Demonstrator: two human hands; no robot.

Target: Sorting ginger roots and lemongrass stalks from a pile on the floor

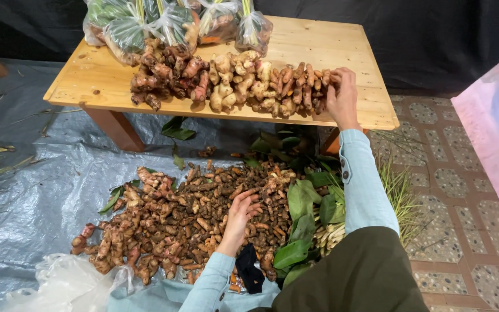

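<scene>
My right hand (342, 95) reached up to the low wooden table (90, 75) and rested, fingers curled, on the right end of the row of roots (235, 84); whether it gripped a piece I could not tell. That row ran with its long axis left to right across the front half of the tabletop, reddish knobs at the left, pale ginger in the middle, orange-brown pieces at the right, most single pieces pointing front to back. Its near side lay close to the table's front edge, and its right end stopped short of the right edge, leaving a bare strip of board there. Behind the row I counted about 5 clear plastic bags of greens (174, 23) crowded at the back left; the back right of the board was bare. My left hand (241, 216) lay palm down with fingers spread on the heap of small brown roots (168, 225) on the grey plastic sheet (41, 190) below, grasping nothing. The heap spread wider than deep, its pieces too many to count and pointing every way. Just right of it lay a bunch of broad green leaves (301, 225) with pale stalks, touching the heap's edge. A crumpled clear bag (67, 283) sat at the heap's near left corner. Open sheet extended left of the heap; patterned floor tiles (457, 190) lay to the right.
</scene>
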